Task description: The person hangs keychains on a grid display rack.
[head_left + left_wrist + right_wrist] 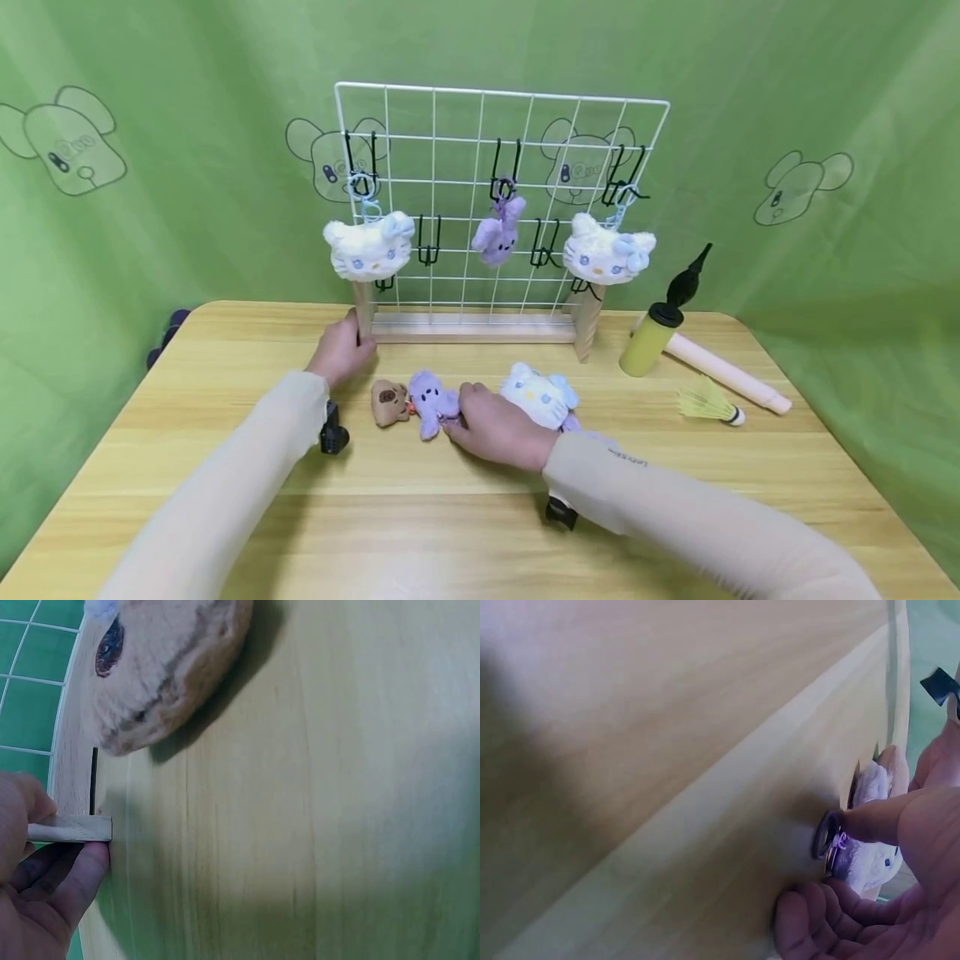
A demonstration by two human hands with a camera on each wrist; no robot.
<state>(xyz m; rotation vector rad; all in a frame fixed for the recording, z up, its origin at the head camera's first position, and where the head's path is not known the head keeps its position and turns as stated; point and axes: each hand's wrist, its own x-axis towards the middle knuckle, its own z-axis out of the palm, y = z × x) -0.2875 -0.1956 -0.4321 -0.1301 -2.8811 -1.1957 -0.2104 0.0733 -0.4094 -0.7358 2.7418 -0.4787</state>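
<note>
My left hand [342, 350] grips the left wooden foot [79, 828] of a white wire grid rack [474, 315], thumb on one side and fingers on the other. On the table, my right hand [501, 423] pinches a purple plush keychain [429, 402] by its ring [825, 834]. Beside that plush lies a brown plush keychain [390, 403], close to the left hand. A white cat-face plush [534, 395] rests just behind the right hand, with more purple plush partly hidden by the wrist.
Black hooks [429, 242] sit on the grid. From them hang two white cat plushes [371, 248] [606, 252] and one purple plush [498, 237]. At right stand a yellow hand pump [647, 342], a pink tube [723, 371] and a yellow shuttlecock [708, 402].
</note>
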